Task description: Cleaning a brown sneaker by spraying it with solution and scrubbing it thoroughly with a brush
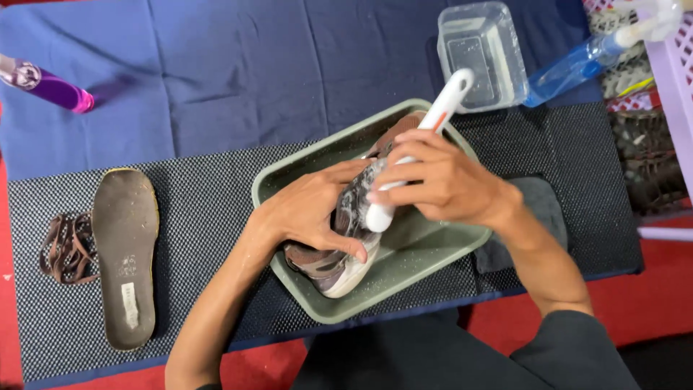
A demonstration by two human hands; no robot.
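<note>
The left hand (310,217) is wrapped around a wet brown shoe (339,260) lying in a green tray (433,253) at the middle of the counter (216,195), fingers closed over its upper. The shoe's long axis runs from about 7 o'clock to 1 o'clock, with one end near the person and the other hidden under the hands. The right hand (440,184) grips a white brush (433,123) whose handle points out toward 1 o'clock, along the same line as the shoe; its head sits against the shoe's side, just beside the left fingers. At 9 o'clock lie an insole (124,256) and brown laces (65,249), well apart from the tray. A clear tub (480,54) and blue spray bottle (577,65) stand at 1 o'clock
</note>
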